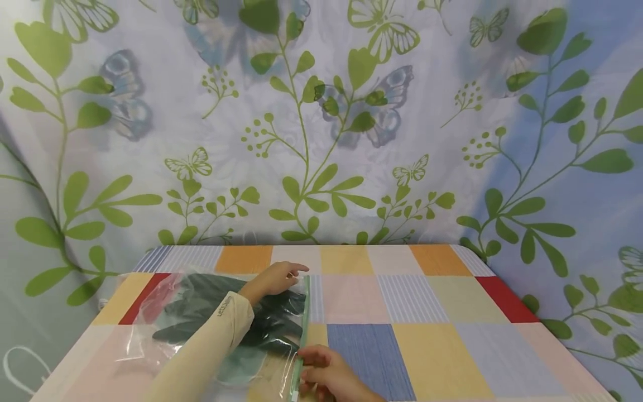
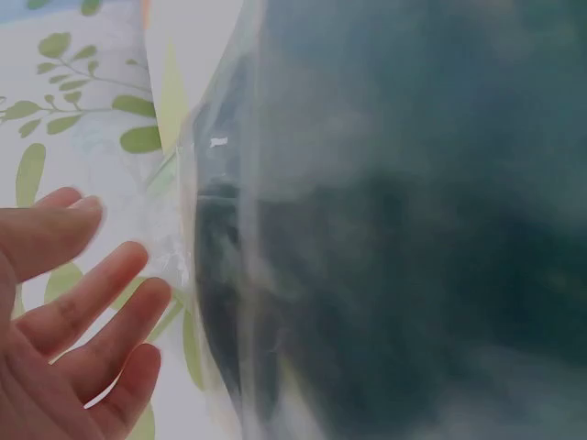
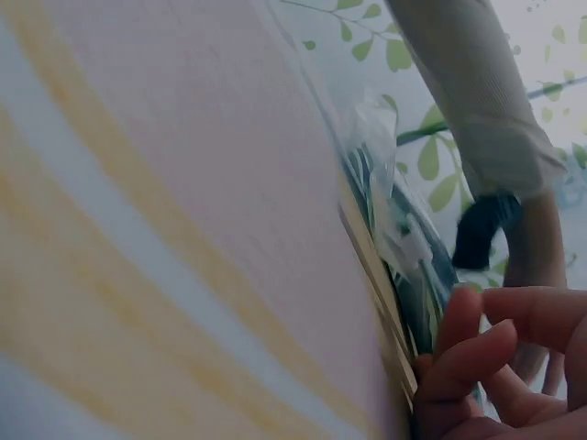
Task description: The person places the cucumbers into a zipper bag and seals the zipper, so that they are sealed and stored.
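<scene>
A clear plastic zip bag [image 1: 241, 365] lies on the table with dark green folded cloth [image 1: 201, 293] inside. Its green zip strip [image 1: 306, 312] runs along the right side, and a small white slider [image 1: 294, 397] sits at the near end. My left hand [image 1: 275, 279] reaches across the bag near the strip's far end. Its fingers [image 2: 128, 316] are loosely bent and apart beside the plastic, holding nothing. At the near part of the strip, my right hand [image 1: 329, 373] pinches the bag's edge with curled fingers [image 3: 463, 357].
A patchwork-patterned cloth [image 1: 437, 352] covers the table. Behind it hangs a curtain [image 1: 321, 139] with green leaves and butterflies. My left sleeve [image 1: 206, 349] crosses over the bag and hides part of it.
</scene>
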Demonstrator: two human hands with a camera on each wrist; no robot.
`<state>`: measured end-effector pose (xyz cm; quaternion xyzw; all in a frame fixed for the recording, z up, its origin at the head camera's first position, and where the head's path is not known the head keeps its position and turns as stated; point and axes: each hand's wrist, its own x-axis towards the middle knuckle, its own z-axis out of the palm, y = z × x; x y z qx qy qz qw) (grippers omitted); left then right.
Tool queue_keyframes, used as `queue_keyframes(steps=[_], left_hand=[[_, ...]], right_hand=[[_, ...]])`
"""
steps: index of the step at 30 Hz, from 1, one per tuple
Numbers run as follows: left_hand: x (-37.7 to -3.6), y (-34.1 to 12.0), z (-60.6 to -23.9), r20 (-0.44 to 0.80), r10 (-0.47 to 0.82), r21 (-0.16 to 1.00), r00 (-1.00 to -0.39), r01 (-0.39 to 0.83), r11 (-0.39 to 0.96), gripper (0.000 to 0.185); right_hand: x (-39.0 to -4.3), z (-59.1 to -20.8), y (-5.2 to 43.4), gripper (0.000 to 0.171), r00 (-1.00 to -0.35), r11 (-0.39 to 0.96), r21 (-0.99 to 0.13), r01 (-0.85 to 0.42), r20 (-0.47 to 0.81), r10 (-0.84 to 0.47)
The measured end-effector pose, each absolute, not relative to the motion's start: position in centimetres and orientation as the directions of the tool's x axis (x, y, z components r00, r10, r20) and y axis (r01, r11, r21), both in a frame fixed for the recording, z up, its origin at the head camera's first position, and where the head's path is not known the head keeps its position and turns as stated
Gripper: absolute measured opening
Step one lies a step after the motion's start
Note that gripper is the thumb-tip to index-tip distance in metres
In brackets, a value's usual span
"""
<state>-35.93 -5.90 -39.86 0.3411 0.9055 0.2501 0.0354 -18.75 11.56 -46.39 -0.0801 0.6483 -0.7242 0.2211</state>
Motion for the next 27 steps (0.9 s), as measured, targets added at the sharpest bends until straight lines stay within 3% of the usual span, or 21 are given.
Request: queue_keyframes(steps=[6,9,13,17,19,22,24,27], left_hand=[[-34.0,-8.4,-39.4,0.175,0.683,0.424,-0.709,0.680,0.598,0.036],[-32.8,-9.3,-38.5,0.157,0.698,0.409,-0.698,0.690,0.598,0.038],[-31.6,-10.9,-37.3,0.141,0.690,0.416,-0.710,0.675,0.609,0.041],[-31.1,-12.5,-35.9,0.149,0.630,0.420,-0.762,0.626,0.658,0.047],[-31.0,-13.1,-35.3,0.163,0.586,0.401,-0.794,0.596,0.696,0.052],[-31.0,-13.6,-34.9,0.204,0.531,0.346,-0.822,0.568,0.747,0.062],[-30.9,-13.7,-35.0,0.239,0.500,0.258,-0.832,0.551,0.794,0.067],[-30.6,-13.7,-35.2,0.296,0.460,0.102,-0.837,0.506,0.856,0.074]], right_hand=[[-21.0,-46.6,12.9,0.067,-0.895,-0.133,-0.960,0.248,-0.174,-0.412],[-22.3,-46.5,13.8,0.069,-0.884,-0.115,-0.959,0.259,-0.187,-0.428],[-24.3,-45.2,15.2,0.067,-0.897,-0.014,-0.979,0.204,-0.181,-0.403],[-26.8,-42.3,17.7,0.063,-0.946,0.229,-0.973,0.022,-0.094,-0.309],[-28.0,-40.5,19.2,0.064,-0.966,0.445,-0.890,-0.094,-0.027,-0.258],[-29.5,-37.8,21.3,0.073,-0.977,0.745,-0.636,-0.200,0.077,-0.197],[-30.0,-36.5,22.1,0.079,-0.976,0.859,-0.464,-0.215,0.130,-0.175],[-30.3,-35.2,22.8,0.084,-0.972,0.916,-0.345,-0.203,0.182,-0.147]])
